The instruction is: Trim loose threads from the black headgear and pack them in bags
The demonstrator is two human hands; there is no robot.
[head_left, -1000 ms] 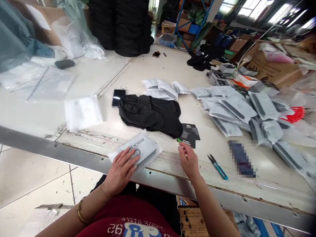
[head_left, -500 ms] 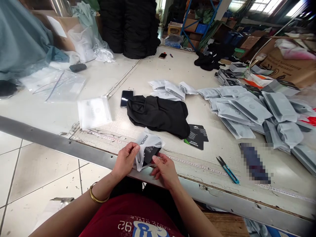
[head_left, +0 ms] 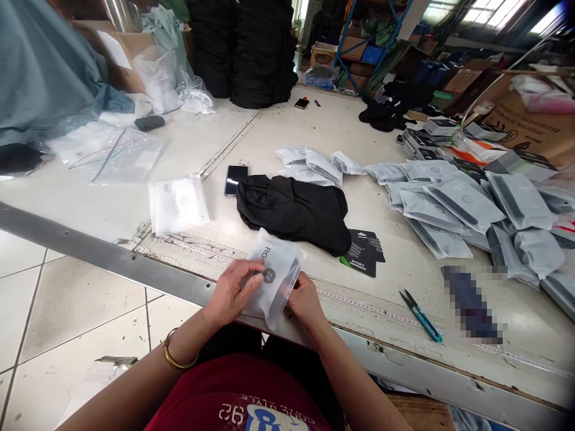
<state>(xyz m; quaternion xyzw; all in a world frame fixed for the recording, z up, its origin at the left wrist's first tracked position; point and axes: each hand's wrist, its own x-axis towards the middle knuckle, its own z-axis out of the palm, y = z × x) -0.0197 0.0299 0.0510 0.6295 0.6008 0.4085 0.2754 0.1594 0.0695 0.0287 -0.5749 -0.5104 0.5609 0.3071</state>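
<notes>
The person holds a frosted plastic pouch [head_left: 273, 276] up off the counter [head_left: 314, 134], just over its front edge, at 12 o'clock from the chest. Large printed letters "RO" show on it, and the rest of the word is hidden behind the left hand [head_left: 233, 293]. A round dark logo sits beside the fingers [head_left: 251, 281], which lie nearly closed across the pouch's face. The right hand [head_left: 306, 304] pinches the pouch's right edge, thumb in front. A dark strip shows through the film there, too blurred to make out.

At 12 o'clock lies a crumpled black cloth bundle [head_left: 291, 209], with a phone [head_left: 236, 179] just past it. At 1 o'clock, a black card [head_left: 365, 252] reads "ACTOR'S HEADGEAR"; its smaller print is unreadable. Teal-handled snips [head_left: 421, 323] lie at 3 o'clock, near a pixelated patch [head_left: 471, 305] that hides whatever is there. Grey pouches [head_left: 458, 206] are heaped at 2 o'clock, their printing too small to read. A clear bag [head_left: 177, 205] lies at 10 o'clock.
</notes>
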